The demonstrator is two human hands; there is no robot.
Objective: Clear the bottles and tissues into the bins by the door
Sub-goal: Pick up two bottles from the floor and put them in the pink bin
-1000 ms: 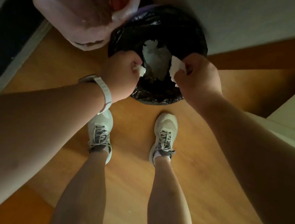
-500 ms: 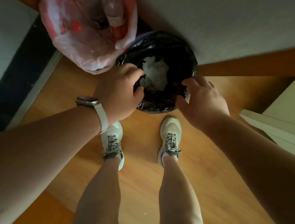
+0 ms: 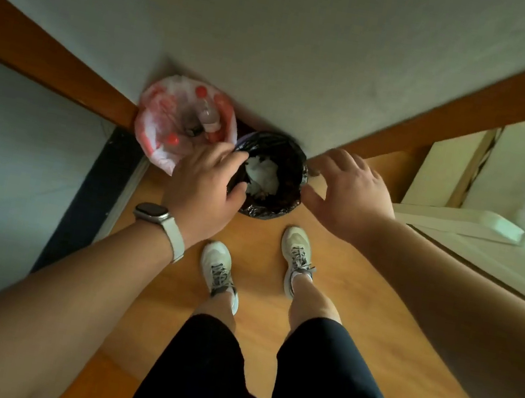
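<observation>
Both hands hold nothing: left hand [image 3: 204, 185] hangs loosely curved over the left rim of the black-lined bin [image 3: 291, 155], right hand [image 3: 349, 192] spreads flat just right of it. White tissues [image 3: 263, 176] lie inside; bottles [image 3: 207, 116] sit in the pink bag [image 3: 154, 132] at its left.

Black bin [image 3: 266, 208] mouth open from above. Wall [image 3: 280, 45] close behind at 12 o'clock. Red-white bag [image 3: 157, 136] just beside at 10. Left hand [image 3: 204, 185] overhangs rim at 9. White furniture [image 3: 458, 224] near at 3.
</observation>
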